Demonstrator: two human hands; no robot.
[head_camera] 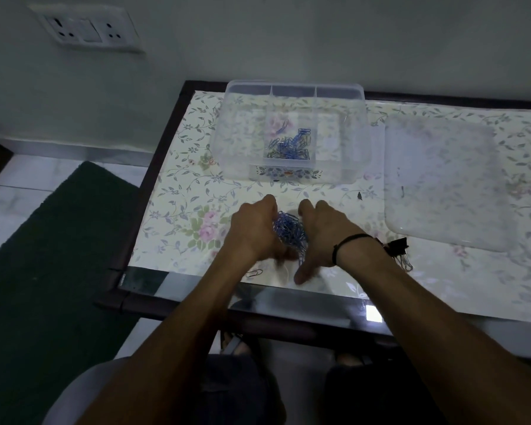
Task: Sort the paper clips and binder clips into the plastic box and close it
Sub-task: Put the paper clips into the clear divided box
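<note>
The left hand (253, 230) and right hand (318, 237) are cupped, half open, around a heap of blue paper clips (289, 233) near the table's front edge. The open plastic box (230, 142) sits well apart; lifted, loose clips could slip out and fall off the edge

A room in a home, dim light, small dark-framed table (163, 154) with floral cover under glass, white wall socket plate (86, 27), pale tiled floor (28, 176), dark green rug (43, 271) beside the table
</note>
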